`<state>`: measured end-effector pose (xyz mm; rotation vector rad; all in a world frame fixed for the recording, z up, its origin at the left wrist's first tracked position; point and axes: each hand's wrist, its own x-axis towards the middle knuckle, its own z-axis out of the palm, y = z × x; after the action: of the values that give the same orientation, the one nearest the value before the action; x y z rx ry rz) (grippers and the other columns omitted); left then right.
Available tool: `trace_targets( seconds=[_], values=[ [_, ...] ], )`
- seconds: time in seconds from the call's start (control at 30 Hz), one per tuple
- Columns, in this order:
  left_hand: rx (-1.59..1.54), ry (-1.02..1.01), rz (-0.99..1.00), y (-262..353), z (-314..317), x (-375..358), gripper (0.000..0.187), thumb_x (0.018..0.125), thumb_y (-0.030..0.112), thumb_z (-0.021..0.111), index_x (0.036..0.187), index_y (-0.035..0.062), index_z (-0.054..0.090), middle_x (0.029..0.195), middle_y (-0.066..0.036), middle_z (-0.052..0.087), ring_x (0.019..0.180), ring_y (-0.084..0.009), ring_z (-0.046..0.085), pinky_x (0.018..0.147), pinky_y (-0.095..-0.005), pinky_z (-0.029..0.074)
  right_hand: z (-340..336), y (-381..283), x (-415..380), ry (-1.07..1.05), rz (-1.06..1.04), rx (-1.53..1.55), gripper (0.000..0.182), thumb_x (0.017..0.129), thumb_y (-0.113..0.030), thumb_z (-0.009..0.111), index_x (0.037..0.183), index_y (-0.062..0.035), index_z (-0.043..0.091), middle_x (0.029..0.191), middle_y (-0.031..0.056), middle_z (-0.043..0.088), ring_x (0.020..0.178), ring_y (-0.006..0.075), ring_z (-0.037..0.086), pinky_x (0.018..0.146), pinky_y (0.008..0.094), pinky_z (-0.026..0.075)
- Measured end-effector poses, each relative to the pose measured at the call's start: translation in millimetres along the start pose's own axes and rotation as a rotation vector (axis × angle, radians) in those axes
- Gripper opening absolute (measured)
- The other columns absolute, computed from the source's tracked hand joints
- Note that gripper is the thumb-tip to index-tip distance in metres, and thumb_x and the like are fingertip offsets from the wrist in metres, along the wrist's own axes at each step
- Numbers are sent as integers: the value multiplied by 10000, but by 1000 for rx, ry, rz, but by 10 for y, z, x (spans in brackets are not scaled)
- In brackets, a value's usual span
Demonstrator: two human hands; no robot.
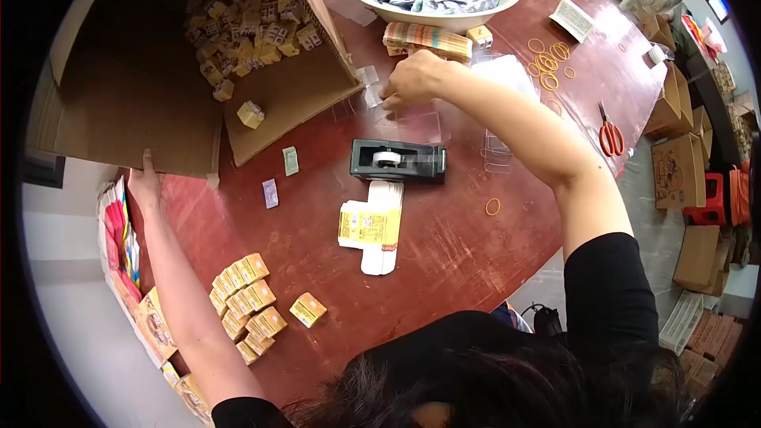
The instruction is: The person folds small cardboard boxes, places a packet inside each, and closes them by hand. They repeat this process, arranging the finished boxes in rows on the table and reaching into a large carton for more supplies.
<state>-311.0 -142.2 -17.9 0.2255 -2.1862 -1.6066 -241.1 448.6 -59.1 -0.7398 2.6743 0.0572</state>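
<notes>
My left hand (pixel 145 184) grips the lower flap of a big cardboard box (pixel 143 123), thumb on the near face, fingers hidden behind. The box lies tipped with its mouth towards me. Many small yellow-and-white boxes (pixel 254 32) are heaped inside, and a single small box (pixel 250 115) sits near its edge. Beside the box's right corner is my right hand (pixel 414 79), fingers bent downward and slightly apart, over small clear plastic pieces (pixel 372 93); I see nothing held in it. Below it stands a black tape dispenser (pixel 398 161), and an unfolded yellow-and-white carton (pixel 371 226) lies near that.
A white basin (pixel 361 1) full of small sachets stands at the back, with a stack of flat cartons (pixel 428 40) before it. Rubber bands (pixel 547 63) and red-handled scissors (pixel 610 139) lie right. Small orange boxes (pixel 246 293) are grouped front left. Two loose sachets (pixel 291 161) lie mid-table.
</notes>
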Motion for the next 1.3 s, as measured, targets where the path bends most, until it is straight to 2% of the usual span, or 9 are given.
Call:
trace_targets(
  seconds=[0.1,0.2,0.37,0.5,0.67,0.97,1.0,1.1,1.3],
  values=[
    [27,-6,-19,-2,6,-1,406,1022,216,647,1352,-11,581,1246,-116,656,1052,-201,673,798,-318,619,-96,-26,-10,81,111,-36,467,1009,-536,499,1032,-155,768,966,107,755,969,313,716,804,446,564],
    [39,-7,12,11,22,15,428,1021,236,656,1358,-16,579,1220,-109,669,1012,-189,678,771,-312,614,-99,-144,268,136,171,69,443,947,-460,636,1109,-54,713,1077,143,748,1035,322,714,843,425,571],
    [257,-4,3,341,216,-278,457,1015,258,658,1334,-59,575,1243,-132,657,1055,-215,669,795,-341,632,-7,-97,705,129,288,396,965,689,-535,875,1310,91,482,1212,257,683,1151,365,665,942,439,542],
    [168,42,42,248,239,-273,385,1006,238,674,1277,-33,643,1122,-79,721,930,-148,686,728,-290,595,-15,-53,890,65,210,363,888,682,-517,885,1242,105,586,1188,247,700,1121,353,680,937,439,543],
    [262,14,66,216,178,-259,375,1015,236,659,1264,-45,649,1108,-93,727,942,-159,693,762,-309,610,-83,-99,738,-122,166,373,617,708,-484,871,930,79,752,946,199,750,860,328,724,779,416,571],
    [193,4,69,192,184,-208,407,1021,249,646,1273,-71,629,1123,-114,721,991,-182,700,781,-322,621,3,109,358,-135,271,376,437,741,-395,805,898,10,763,776,163,718,715,269,691,664,407,557],
    [203,7,51,201,183,-210,408,1021,250,646,1272,-71,629,1130,-118,720,988,-182,700,780,-321,621,-6,124,312,-69,126,261,416,759,-401,786,895,-9,759,777,151,715,716,254,679,665,394,550],
    [227,18,44,178,179,-206,411,1021,261,646,1272,-65,632,1132,-119,723,974,-173,699,773,-314,616,-121,158,228,41,197,366,422,764,-412,778,897,-11,763,839,150,733,783,262,703,710,395,559],
    [443,77,117,200,205,-241,433,1006,335,663,1231,-34,673,1020,-95,759,911,-113,696,701,-285,571,-214,-614,274,82,352,161,854,681,-827,715,1013,-43,781,1084,126,739,992,266,722,823,405,567]
  ],
)
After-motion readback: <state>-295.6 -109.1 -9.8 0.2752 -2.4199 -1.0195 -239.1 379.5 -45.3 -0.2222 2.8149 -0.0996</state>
